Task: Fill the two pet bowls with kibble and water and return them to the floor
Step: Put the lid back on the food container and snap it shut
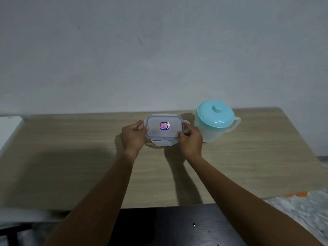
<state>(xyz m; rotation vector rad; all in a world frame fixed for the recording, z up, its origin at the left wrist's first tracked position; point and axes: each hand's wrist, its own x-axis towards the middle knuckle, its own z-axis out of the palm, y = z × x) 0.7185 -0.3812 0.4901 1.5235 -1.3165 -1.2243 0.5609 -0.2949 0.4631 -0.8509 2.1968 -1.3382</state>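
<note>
A small clear plastic container (164, 129) with a blue-edged snap lid and a red and blue sticker sits near the back of the wooden table (71, 157). My left hand (133, 134) grips its left side and my right hand (190, 140) grips its right side, fingers on the side clips. The near lid flap sticks out flat toward me. Its contents are hidden. To its right stands a translucent water jug (215, 121) with a turquoise lid, handle pointing right. No pet bowls are in view.
A grey wall runs behind the table. A white surface (8, 128) adjoins the table's left end. A dark chair or bench (177, 228) lies below the near edge. Pale patterned flooring (301, 210) and an orange scrap (296, 194) show at the right.
</note>
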